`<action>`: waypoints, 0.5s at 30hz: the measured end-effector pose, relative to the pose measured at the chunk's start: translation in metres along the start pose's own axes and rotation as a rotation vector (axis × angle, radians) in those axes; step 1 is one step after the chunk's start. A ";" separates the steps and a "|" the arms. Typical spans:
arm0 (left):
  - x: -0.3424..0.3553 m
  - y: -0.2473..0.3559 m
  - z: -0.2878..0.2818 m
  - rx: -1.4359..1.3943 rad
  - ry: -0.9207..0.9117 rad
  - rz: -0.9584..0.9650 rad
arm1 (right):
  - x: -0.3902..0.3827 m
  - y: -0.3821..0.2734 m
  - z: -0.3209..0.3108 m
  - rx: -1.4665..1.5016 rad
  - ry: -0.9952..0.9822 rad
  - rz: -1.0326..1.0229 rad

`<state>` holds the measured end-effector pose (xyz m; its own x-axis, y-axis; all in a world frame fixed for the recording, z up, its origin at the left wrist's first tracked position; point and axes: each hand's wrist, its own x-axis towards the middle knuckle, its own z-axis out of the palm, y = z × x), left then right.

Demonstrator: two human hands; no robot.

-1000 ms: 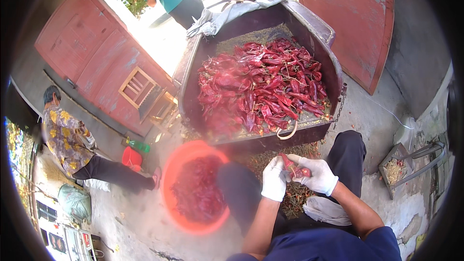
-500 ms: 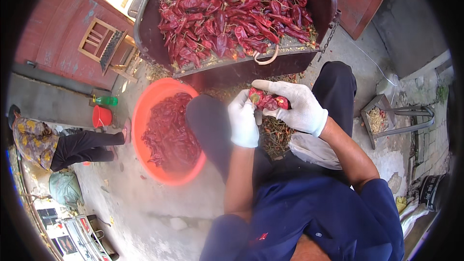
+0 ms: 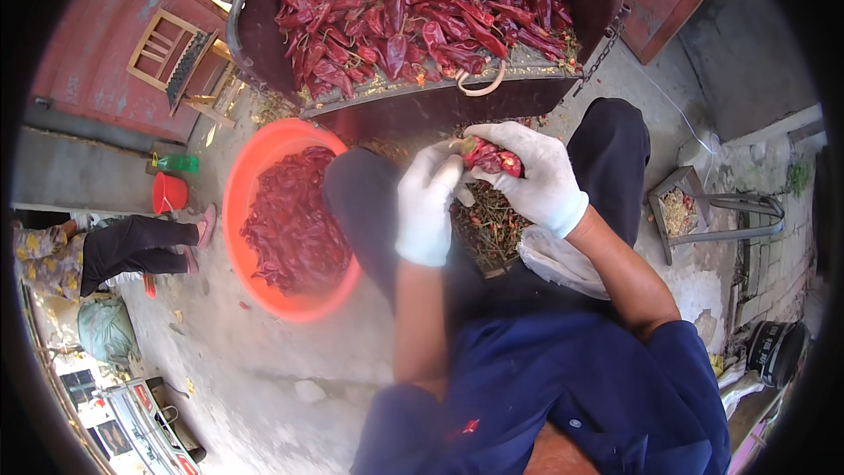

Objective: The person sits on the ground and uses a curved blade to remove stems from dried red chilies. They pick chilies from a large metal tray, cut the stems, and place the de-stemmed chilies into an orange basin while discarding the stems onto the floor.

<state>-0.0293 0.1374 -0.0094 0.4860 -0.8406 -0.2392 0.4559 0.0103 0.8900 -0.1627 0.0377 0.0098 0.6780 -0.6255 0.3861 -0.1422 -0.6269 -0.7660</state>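
Observation:
A dried red chili pepper (image 3: 494, 157) is held over my lap between my two white-gloved hands. My right hand (image 3: 538, 178) is closed round the chili's body, fingers over its top and thumb beneath. At its left end, my left hand (image 3: 425, 202) has thumb and fingers pinched together by the pale stem; the fingertips partly hide the stem. Below my hands, between my knees, lies a heap of stems and scraps (image 3: 485, 227). Ahead, a dark metal trough (image 3: 457, 107) holds a large pile of dried red chilies (image 3: 413, 13).
An orange-red basin (image 3: 236, 202) of chilies stands left of my knee. Beyond it are a small red bucket (image 3: 170, 193), a green bottle (image 3: 180, 163) and another person's legs (image 3: 145, 242). A wooden chair (image 3: 167, 57) stands at the far left, and a metal dustpan (image 3: 675, 211) on the right.
The chili has tilted, its stem end now upper left. My left hand has turned and shifted slightly left, its fingers now at the stem. The other person has moved left, and the whole view has shifted.

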 end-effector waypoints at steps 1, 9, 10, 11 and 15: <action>0.000 0.000 -0.004 -0.099 -0.011 0.030 | 0.000 0.001 -0.004 0.139 0.015 0.139; -0.006 0.007 -0.007 -0.076 0.028 0.065 | -0.007 -0.008 -0.030 0.619 -0.120 0.708; -0.007 0.008 -0.008 -0.047 0.015 0.054 | -0.009 -0.007 -0.028 0.583 -0.105 0.637; -0.007 0.008 -0.007 -0.020 0.027 0.046 | -0.011 -0.005 -0.023 0.546 -0.090 0.567; -0.006 0.004 -0.010 0.097 0.080 0.111 | -0.015 0.002 -0.020 0.480 -0.109 0.435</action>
<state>-0.0233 0.1481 -0.0087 0.5893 -0.7912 -0.1638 0.3239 0.0456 0.9450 -0.1877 0.0360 0.0128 0.7042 -0.7085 -0.0454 -0.0992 -0.0349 -0.9945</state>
